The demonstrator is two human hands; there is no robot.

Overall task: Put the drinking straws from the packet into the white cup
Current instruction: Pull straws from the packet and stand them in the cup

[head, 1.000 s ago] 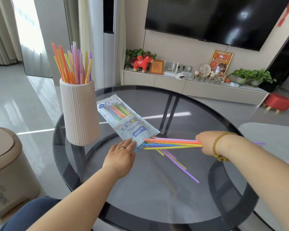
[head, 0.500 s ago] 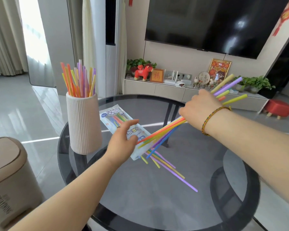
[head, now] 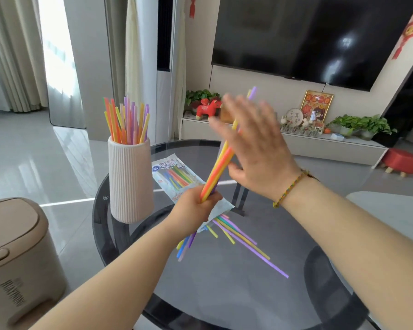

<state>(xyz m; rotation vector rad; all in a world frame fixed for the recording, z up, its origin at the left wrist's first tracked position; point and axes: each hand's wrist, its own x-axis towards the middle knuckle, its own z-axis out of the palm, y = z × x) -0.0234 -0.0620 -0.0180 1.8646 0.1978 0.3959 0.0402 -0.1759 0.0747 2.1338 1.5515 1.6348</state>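
Looks well underway but not finished. Standing in the white cup (head: 129,179), at the left of the round glass surface (head: 224,294): a fan of coloured straws (head: 126,125), already placed. Just right of the cup, lying flat: the packet (head: 169,172), with more straws visible through its clear window. Scattered on the surface by the packet's near end: several loose straws (head: 244,243), yellow, green and purple, yet to be gathered.

Raised above the packet, tilted up and to the right: a bundle of straws (head: 218,166), orange and yellow outermost. Gripped near its lower end by the left hand (head: 196,208), fingers curled tightly round it, short ends poking out beneath the fist. Beside the bundle's upper half: the right hand (head: 253,144), flat and wide open, fingers spread and motion-blurred, holding nothing. Cannot tell whether touching the bundle or just beside it.

Likely left to do: carrying this bundle to the cup, then clearing the loose ones and the packet's remainder.
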